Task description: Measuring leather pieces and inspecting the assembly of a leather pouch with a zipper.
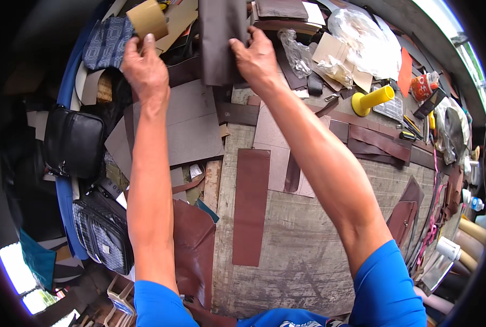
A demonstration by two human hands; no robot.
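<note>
My right hand [256,60] grips the edge of a long dark brown sheet [216,38] at the top centre. My left hand [145,68] reaches to the upper left, fingers apart and bent, its fingertips at the lower edge of a tan tape roll [147,16], beside a blue patterned cloth [107,43]. Below, a reddish-brown rectangular piece [251,207] lies on the worn table [292,245], with grey card [191,136] to its upper left and paler pieces [275,125] to its upper right.
Black bags [74,141] line the left side. A yellow cylinder [371,101], plastic bags [352,30], an orange tub [422,85] and leather strips [381,144] crowd the back and right. Rolls [471,234] stand past the right edge; a brown hide [194,250] lies low left.
</note>
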